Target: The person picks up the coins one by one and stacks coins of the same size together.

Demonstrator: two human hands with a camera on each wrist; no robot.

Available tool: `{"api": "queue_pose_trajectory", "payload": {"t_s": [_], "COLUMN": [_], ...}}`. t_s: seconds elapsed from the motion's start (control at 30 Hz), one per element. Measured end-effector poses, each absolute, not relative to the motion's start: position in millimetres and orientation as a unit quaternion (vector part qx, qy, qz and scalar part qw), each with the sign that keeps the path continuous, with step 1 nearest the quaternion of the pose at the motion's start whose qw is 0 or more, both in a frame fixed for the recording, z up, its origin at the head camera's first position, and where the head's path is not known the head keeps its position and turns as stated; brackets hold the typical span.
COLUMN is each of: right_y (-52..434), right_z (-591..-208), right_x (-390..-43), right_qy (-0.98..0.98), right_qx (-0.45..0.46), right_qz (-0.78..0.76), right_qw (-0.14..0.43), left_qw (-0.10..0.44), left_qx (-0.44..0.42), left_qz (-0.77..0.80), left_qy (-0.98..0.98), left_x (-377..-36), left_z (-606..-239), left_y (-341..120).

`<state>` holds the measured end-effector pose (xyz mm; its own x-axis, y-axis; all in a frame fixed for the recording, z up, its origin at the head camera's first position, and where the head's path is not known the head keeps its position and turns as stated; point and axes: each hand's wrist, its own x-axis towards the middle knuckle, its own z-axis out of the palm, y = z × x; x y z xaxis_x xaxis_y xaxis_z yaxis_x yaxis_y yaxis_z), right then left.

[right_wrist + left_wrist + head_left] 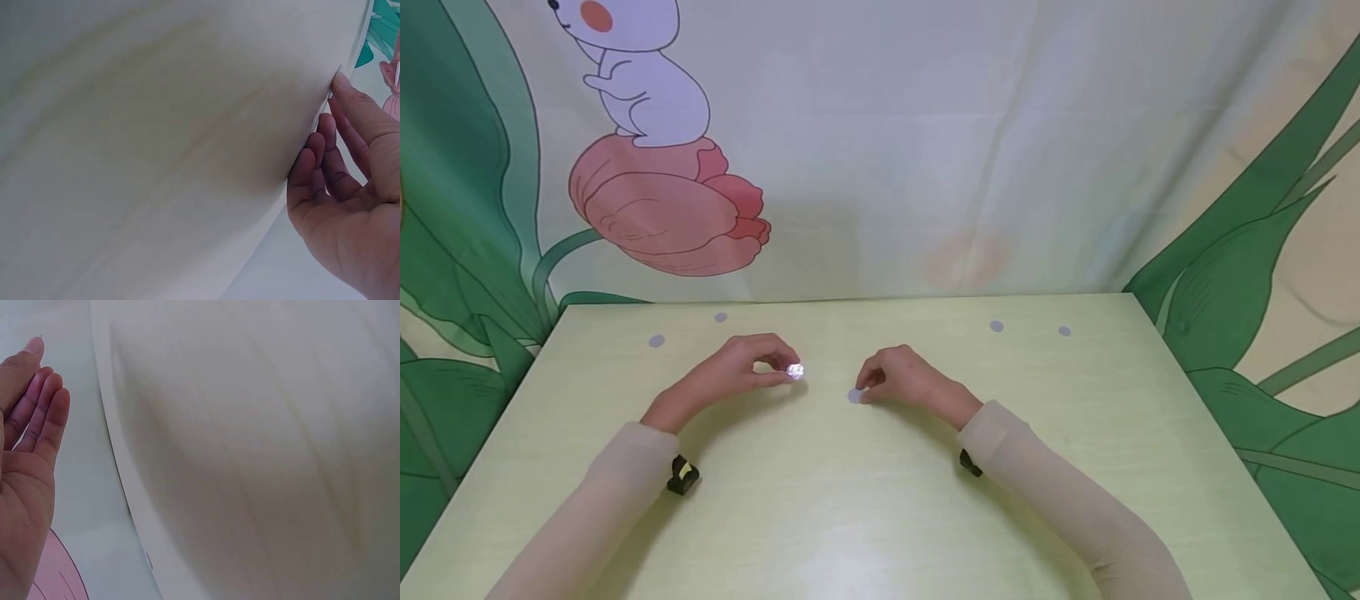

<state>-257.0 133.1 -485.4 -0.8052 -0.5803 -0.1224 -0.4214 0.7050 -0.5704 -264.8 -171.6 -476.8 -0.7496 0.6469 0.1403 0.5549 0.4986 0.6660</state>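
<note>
Near the middle of the table, my left hand pinches a small round shiny silvery piece between thumb and fingertips. That piece is barely visible in the left wrist view, where the hand shows at the left edge. To the right, my right hand holds the edge of a flat pale-grey disc low at the tabletop. The right wrist view shows the thumb and index finger of that hand meeting on the thin disc. Whether the disc touches the table is hard to tell.
Several similar grey discs lie towards the back of the pale table: two at the left, including one disc, and two at the right, including another disc. A printed curtain hangs behind the table's far edge.
</note>
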Motion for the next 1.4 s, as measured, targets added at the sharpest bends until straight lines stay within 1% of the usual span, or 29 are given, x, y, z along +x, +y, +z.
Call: {"api": "queue_pose_trajectory", "payload": {"t_s": [0.17,0.37,0.53,0.73,1.07,1.4], "right_y": [136.2,141.7,142.7,138.4,136.5,132.8], "right_z": [-486.7,-483.7,-485.3,-487.1,-481.2,-481.4], "right_x": [-258.2,-258.5,-262.8,-267.0,-268.3,-268.5], "right_qy": [0.908,0.897,0.895,0.894,0.892,0.893], "right_qx": [-0.276,-0.282,-0.294,-0.314,-0.322,-0.305], "right_qz": [-0.275,-0.296,-0.283,-0.262,-0.259,-0.274], "right_qw": [0.151,0.169,0.177,0.18,0.182,0.187], "left_qw": [0.066,0.067,0.082,0.089,0.098,0.121], "left_qx": [0.35,0.347,0.348,0.369,0.393,0.418], "left_qz": [0.362,0.351,0.36,0.362,0.359,0.36], "left_qy": [0.861,0.867,0.862,0.851,0.841,0.825], "left_x": [-265.0,-265.7,-266.2,-265.4,-264.3,-267.1], "left_z": [-474.6,-471.8,-470.4,-474.2,-472.9,-476.7], "left_y": [-166.8,-163.5,-159.0,-154.8,-143.9,-133.7]}}
